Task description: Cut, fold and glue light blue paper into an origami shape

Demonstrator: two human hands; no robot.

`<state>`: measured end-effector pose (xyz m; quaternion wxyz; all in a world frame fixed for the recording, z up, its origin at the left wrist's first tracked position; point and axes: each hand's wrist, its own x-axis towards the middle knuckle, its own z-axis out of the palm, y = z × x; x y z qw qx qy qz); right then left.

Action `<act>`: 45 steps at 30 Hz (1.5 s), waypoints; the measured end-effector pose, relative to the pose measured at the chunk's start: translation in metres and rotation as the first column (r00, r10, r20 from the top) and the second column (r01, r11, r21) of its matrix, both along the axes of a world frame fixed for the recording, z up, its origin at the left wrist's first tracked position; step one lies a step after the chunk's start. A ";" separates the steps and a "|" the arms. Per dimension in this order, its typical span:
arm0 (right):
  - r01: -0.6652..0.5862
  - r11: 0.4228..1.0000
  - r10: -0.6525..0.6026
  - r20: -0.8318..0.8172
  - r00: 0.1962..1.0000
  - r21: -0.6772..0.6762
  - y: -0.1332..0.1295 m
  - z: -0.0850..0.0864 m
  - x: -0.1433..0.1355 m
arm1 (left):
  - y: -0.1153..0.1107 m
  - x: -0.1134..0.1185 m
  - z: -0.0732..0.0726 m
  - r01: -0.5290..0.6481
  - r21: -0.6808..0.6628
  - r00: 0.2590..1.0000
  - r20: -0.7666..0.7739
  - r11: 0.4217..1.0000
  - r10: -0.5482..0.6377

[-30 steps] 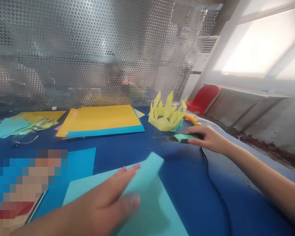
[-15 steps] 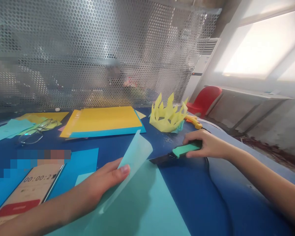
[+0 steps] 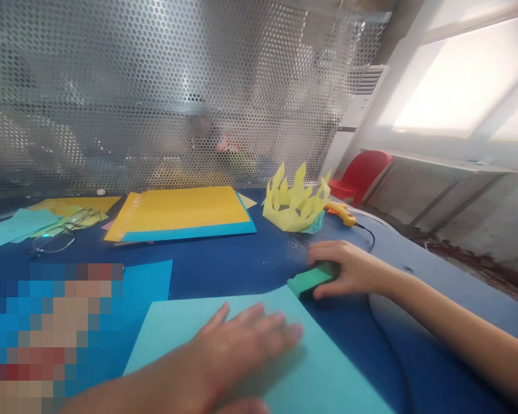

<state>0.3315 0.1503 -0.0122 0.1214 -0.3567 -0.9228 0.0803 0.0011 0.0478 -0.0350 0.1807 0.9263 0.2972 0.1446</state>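
My left hand (image 3: 242,345) lies over a light turquoise sheet of paper (image 3: 172,322) with its fingers stretched out, slightly blurred. To its right, my right hand (image 3: 345,267) is closed round the green handle of a knife (image 3: 308,279). The knife's blade is out of sight at the far corner of the sheet, seemingly under the paper. Under the left side of the turquoise sheet shows a brighter blue sheet (image 3: 149,287).
Yellow and blue paper (image 3: 185,210) lies stacked behind the sheet, with a yellow paper crown (image 3: 296,201) to its right. Beyond are a yellow tool with a cord (image 3: 345,214), glasses (image 3: 56,238) on scraps, a perforated metal screen (image 3: 155,86) and a red chair (image 3: 360,172). A pixelated area covers the left front.
My left hand has let go of the lifted fold and now rests over the flattened sheet. The knife in my right hand has moved left and nearer, its blade no longer visible.
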 end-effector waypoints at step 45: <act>0.080 0.941 -0.136 0.150 0.979 0.330 -0.048 -0.017 -0.026 | 0.015 0.000 -0.042 0.204 0.367 0.967 -0.219 0.908 -0.129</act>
